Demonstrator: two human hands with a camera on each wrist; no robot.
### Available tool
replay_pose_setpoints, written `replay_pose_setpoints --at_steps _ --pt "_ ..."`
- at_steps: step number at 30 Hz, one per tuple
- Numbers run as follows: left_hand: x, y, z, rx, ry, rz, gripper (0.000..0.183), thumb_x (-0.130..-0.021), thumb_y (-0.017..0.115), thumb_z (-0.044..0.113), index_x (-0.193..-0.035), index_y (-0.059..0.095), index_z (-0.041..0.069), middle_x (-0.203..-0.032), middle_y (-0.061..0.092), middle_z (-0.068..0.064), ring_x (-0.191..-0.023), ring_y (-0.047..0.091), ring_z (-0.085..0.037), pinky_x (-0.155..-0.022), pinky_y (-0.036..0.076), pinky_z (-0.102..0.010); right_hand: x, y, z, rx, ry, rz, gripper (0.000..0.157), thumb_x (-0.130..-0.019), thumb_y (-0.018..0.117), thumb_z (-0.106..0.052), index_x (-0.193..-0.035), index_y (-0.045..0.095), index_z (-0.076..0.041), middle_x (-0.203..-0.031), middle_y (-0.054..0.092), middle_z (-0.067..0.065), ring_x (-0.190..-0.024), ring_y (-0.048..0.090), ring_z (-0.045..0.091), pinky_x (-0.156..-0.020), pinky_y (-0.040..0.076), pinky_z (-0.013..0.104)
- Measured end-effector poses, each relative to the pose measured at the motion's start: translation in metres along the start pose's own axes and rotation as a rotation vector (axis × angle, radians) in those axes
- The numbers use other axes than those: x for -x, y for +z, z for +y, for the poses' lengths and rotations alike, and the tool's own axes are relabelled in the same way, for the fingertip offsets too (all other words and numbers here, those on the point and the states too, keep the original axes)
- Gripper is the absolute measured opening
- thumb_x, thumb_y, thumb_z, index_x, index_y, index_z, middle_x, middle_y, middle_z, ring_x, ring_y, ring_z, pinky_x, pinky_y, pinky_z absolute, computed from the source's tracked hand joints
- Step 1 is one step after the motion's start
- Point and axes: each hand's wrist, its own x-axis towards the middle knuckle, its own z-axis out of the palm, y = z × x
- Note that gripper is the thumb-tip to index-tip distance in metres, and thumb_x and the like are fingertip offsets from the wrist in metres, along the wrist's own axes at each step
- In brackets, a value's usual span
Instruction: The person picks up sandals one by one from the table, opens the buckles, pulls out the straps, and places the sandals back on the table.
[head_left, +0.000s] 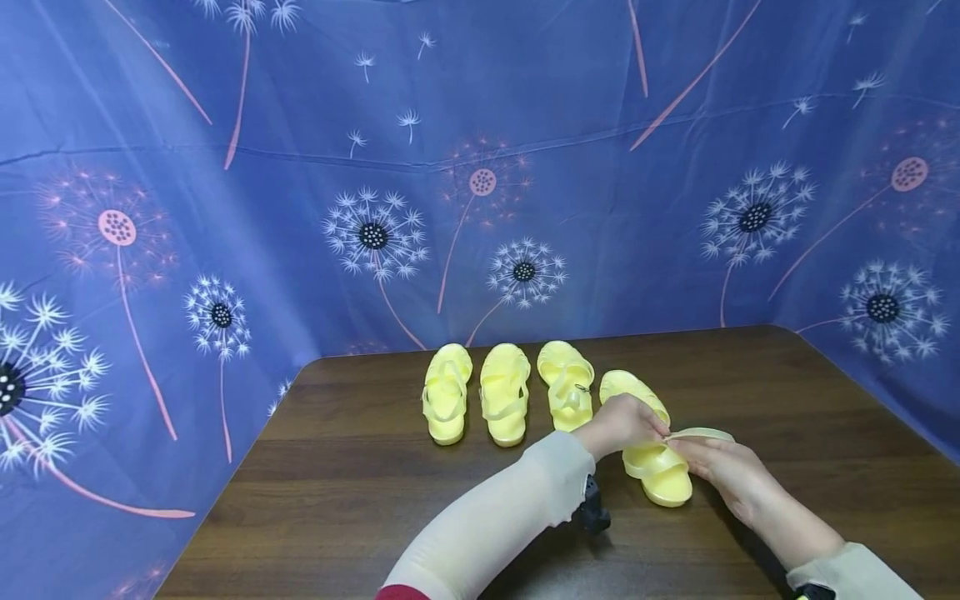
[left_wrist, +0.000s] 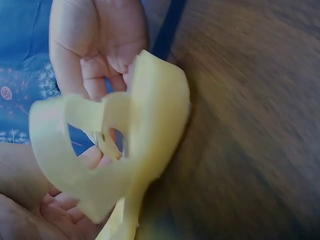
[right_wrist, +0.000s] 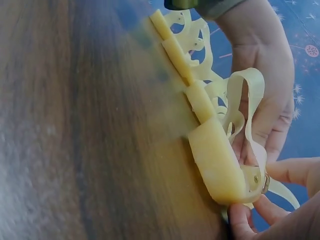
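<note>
A yellow sandal (head_left: 660, 479) stands at the right end of a row on the table, between both hands. Its long ankle strap (head_left: 701, 433) arches up over my right hand (head_left: 731, 475). In the right wrist view, my right fingers pinch the strap beside the small metal buckle (right_wrist: 265, 184) at the sandal's side. My left hand (head_left: 628, 421) reaches across the sandal from the left and holds the strap near the same spot. Seen from the left wrist, the looped sandal straps (left_wrist: 50, 132) partly cover the left fingers (left_wrist: 90, 157).
Three more yellow sandals stand left of the hands: one at far left (head_left: 447, 396), one beside it (head_left: 505, 396), and one with a buckle (head_left: 567, 387) close to my left wrist. The brown wooden table (head_left: 337, 500) backs onto a blue dandelion-print cloth (head_left: 600, 208).
</note>
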Motion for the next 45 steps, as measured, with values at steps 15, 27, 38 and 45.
replay_pose_setpoints --at_steps 15,27,38,45 --pt "-0.002 0.0 -0.01 0.115 -0.017 -0.035 0.008 -0.077 0.082 0.019 -0.083 0.079 0.015 -0.077 0.073 0.01 -0.069 0.053 0.004 -0.061 0.044 -0.011 -0.005 0.004 -0.005 0.093 0.032 0.102 0.049 -0.092 0.064 -0.04 -0.119 0.066 0.001 -0.114 0.069 0.001 -0.11 0.054 0.021 -0.098 0.04 0.047" --pt "-0.008 -0.005 -0.017 0.178 0.022 -0.087 0.008 -0.082 0.077 0.013 -0.089 0.08 0.015 -0.086 0.076 0.006 -0.077 0.058 0.005 -0.066 0.047 -0.011 -0.003 0.011 -0.001 0.015 0.08 0.29 0.031 -0.082 0.075 -0.044 -0.097 0.078 -0.017 -0.087 0.07 -0.016 -0.09 0.05 0.002 -0.101 0.035 0.043" --pt "-0.007 -0.003 -0.017 0.158 0.006 -0.045 0.005 -0.084 0.075 0.016 -0.087 0.079 0.016 -0.088 0.075 0.01 -0.078 0.057 0.005 -0.066 0.046 -0.012 -0.002 0.017 0.0 -0.003 0.053 0.344 0.031 -0.082 0.075 -0.045 -0.1 0.076 -0.02 -0.089 0.071 -0.019 -0.08 0.052 -0.013 -0.078 0.046 0.019" --pt "-0.005 -0.002 -0.021 0.122 0.06 -0.028 0.007 -0.087 0.073 0.015 -0.09 0.079 0.015 -0.088 0.075 0.007 -0.075 0.059 0.005 -0.061 0.046 -0.011 -0.001 0.015 0.002 -0.106 0.037 0.302 0.012 -0.084 0.074 -0.041 -0.089 0.075 -0.03 -0.085 0.069 -0.025 -0.082 0.054 -0.014 -0.076 0.047 0.012"
